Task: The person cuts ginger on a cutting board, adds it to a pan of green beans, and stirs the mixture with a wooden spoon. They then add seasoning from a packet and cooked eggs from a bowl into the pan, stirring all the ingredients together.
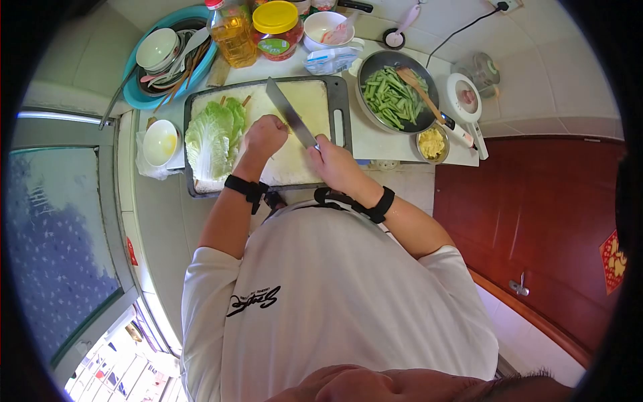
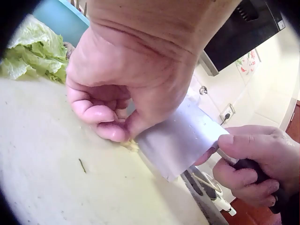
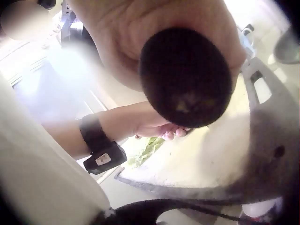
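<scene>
The right hand [image 1: 337, 164] grips the black handle of a cleaver, also seen in the left wrist view [image 2: 260, 166]. Its broad blade [image 2: 176, 140] stands beside the left hand [image 2: 133, 77]. With curled fingers, the left hand [image 1: 266, 136] pinches a small pale yellow piece [image 2: 131, 144] against the cutting board [image 1: 295, 167]. Leafy cabbage [image 1: 209, 144] lies on the board's left part, over what look like brown chopsticks. In the right wrist view the round handle end [image 3: 186, 77] covers much of the right hand [image 3: 126, 28].
A pan [image 1: 367, 100] of cut green vegetables with a wooden spatula [image 1: 422, 90] stands right of the board, near a small bowl of yellow food [image 1: 432, 143]. Behind are an oil bottle [image 1: 232, 37] and a yellow-lidded jar [image 1: 276, 40]. Left are a white bowl [image 1: 159, 144] and blue basin [image 1: 134, 97].
</scene>
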`<state>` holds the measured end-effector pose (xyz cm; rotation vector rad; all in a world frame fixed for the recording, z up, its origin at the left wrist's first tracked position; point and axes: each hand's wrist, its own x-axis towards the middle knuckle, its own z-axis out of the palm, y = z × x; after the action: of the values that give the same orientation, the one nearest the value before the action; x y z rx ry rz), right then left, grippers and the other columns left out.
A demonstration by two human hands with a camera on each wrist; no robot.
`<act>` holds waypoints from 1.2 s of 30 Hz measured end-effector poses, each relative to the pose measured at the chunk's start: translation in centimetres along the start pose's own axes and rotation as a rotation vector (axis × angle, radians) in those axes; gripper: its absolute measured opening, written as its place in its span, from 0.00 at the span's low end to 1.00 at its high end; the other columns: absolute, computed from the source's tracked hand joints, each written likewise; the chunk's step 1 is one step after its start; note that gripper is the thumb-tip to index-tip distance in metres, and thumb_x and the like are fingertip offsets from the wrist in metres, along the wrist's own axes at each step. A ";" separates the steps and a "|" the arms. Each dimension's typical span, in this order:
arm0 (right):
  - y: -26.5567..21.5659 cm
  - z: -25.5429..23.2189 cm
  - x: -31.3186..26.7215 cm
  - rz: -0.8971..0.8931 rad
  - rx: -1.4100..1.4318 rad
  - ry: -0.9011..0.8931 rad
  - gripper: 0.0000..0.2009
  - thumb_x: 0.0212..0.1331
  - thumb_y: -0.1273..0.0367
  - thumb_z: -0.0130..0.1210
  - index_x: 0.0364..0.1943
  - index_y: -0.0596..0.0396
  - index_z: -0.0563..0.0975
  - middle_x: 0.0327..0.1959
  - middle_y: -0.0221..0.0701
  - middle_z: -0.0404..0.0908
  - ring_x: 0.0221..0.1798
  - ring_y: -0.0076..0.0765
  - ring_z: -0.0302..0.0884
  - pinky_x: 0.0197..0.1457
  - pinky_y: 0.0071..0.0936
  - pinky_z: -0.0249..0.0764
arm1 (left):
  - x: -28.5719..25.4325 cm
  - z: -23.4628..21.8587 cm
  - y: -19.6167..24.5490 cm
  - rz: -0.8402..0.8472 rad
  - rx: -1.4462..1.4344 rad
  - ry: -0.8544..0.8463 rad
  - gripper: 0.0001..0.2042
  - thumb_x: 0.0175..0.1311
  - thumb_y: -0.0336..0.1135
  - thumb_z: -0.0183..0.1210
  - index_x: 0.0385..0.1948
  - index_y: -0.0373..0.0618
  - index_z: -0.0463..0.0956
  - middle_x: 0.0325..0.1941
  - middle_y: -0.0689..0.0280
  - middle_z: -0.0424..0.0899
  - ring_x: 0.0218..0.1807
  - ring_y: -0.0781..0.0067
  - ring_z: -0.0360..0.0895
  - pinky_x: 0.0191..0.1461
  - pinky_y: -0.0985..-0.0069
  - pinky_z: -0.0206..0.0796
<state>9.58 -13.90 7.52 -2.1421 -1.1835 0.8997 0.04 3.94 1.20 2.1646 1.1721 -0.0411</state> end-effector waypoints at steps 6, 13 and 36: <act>0.7 0.2 -1.0 -0.067 -0.008 0.042 0.12 0.68 0.64 0.48 0.40 0.62 0.66 0.24 0.52 0.77 0.30 0.64 0.76 0.32 0.51 0.69 | 0.0 0.1 0.2 -0.014 0.017 -0.006 0.09 0.54 0.42 0.59 0.31 0.50 0.84 0.37 0.58 0.86 0.44 0.54 0.83 0.50 0.62 0.74; 0.6 -0.1 -1.1 -0.042 0.065 0.010 0.13 0.68 0.64 0.48 0.41 0.63 0.66 0.26 0.53 0.77 0.31 0.64 0.76 0.33 0.51 0.69 | -0.6 0.1 0.4 0.031 -0.015 0.064 0.10 0.55 0.41 0.57 0.29 0.46 0.82 0.32 0.54 0.85 0.40 0.50 0.83 0.45 0.60 0.74; 3.3 -0.7 0.0 -0.398 -0.405 0.239 0.12 0.59 0.61 0.57 0.38 0.52 0.71 0.28 0.39 0.81 0.26 0.50 0.79 0.28 0.44 0.74 | -5.9 -5.4 2.4 0.562 -0.109 0.490 0.03 0.58 0.31 0.63 0.31 0.45 0.83 0.28 0.63 0.84 0.29 0.63 0.81 0.32 0.71 0.72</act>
<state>11.83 -15.60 5.61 -2.1158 -1.6892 0.2360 -3.18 1.77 8.63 2.3941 0.7365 0.8136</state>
